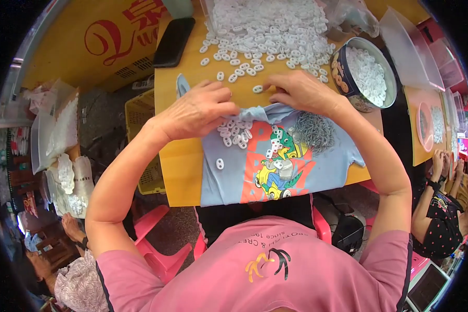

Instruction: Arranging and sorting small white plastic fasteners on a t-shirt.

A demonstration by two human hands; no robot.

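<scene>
A light blue T-shirt [221, 182] with a bright cartoon print lies over the table's near edge, its far edge bunched up. My left hand [203, 108] is curled at that bunched edge, fingers closed on the cloth; the thumb is mostly hidden. Just beyond the shirt, my right hand [301, 91] has its thumb and forefinger apart, close to a small white two-holed plastic piece [257, 89]. On the shirt lie a small heap of such white pieces [235, 132], a few scattered ones, and a tangled pile of small grey metal parts [315, 131].
A big heap of white pieces [268, 26] spreads over the yellow table [179, 156]. A round tin [356, 86] full of them stands at right, a black phone [174, 42] at far left. Other people work at both sides; a pink chair [161, 244] is behind the table.
</scene>
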